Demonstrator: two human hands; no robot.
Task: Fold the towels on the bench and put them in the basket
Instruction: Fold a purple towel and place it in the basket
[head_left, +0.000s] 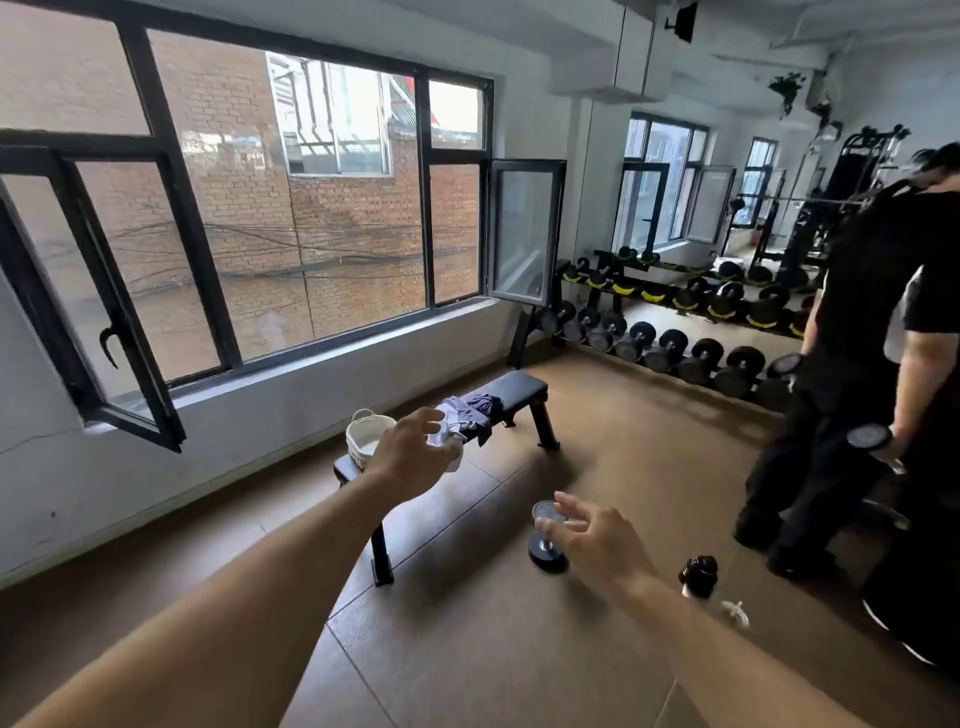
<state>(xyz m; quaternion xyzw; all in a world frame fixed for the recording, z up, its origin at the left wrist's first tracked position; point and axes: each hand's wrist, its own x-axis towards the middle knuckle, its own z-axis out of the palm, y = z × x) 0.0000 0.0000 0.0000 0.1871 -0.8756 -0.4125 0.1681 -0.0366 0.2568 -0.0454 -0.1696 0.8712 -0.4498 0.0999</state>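
From the head view, the towels (470, 410) lie in a loose, crumpled heap on the middle of the black padded desk (519, 387), lavender and grey-blue cloth bunched together, with one corner drooping over the near edge. A paler, whitish piece shows just past the left hand (415, 449), though that hand hides most of it. The white woven basket (366, 434) sits on the same desk at its near end, just beside the heap, so the carry should be a short one.

Both arms reach forward. The left hand hangs in front of the desk with fingers spread and relaxed, holding nothing that I can make out; whether it touches the cloth I cannot tell. The right hand (592, 535) is lower, fingers loosely parted, empty, hovering above a dumbbell (545, 540) standing on the floor.

I'd judge the towels light, limp and easily dragged, nothing to break or slip. They will sag wherever they are unsupported, so pinching two corners of one edge and lifting it clear of the pile looks the sensible start, then flattening it on bare padding toward the far end.

Another person (857, 322) stands to the right by the dumbbell rack (675, 353).
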